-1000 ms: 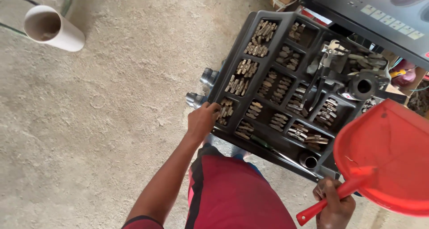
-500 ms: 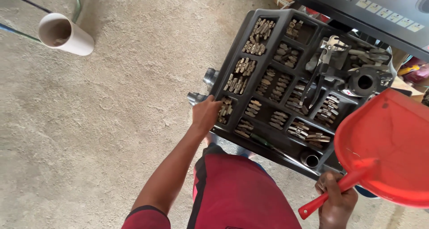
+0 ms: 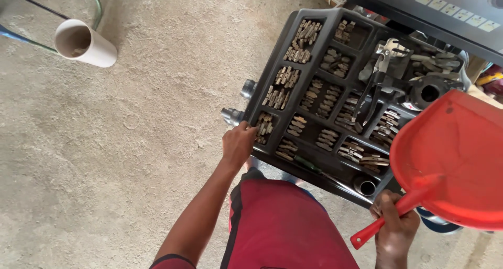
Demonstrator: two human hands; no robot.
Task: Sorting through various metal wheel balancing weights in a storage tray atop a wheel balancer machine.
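A black compartment tray (image 3: 319, 172) on a machine holds several groups of small metal weights. My left hand (image 3: 237, 144) grips the tray's near left corner, beside a compartment of weights (image 3: 264, 126). My right hand (image 3: 394, 228) is shut on the handle of a red dustpan (image 3: 453, 159), held over the tray's right side. Pliers (image 3: 378, 80) lie in the tray's right part.
A white plastic pipe piece (image 3: 84, 42) lies on the concrete floor at the upper left, near thin hoses. Two metal stubs (image 3: 233, 115) stick out from the tray's left edge. A dark machine panel (image 3: 435, 12) sits beyond the tray. My red shorts fill the bottom middle.
The view has shifted slightly. My left hand stays on the tray's corner, and my right hand still holds the dustpan, which sits a little lower and closer.
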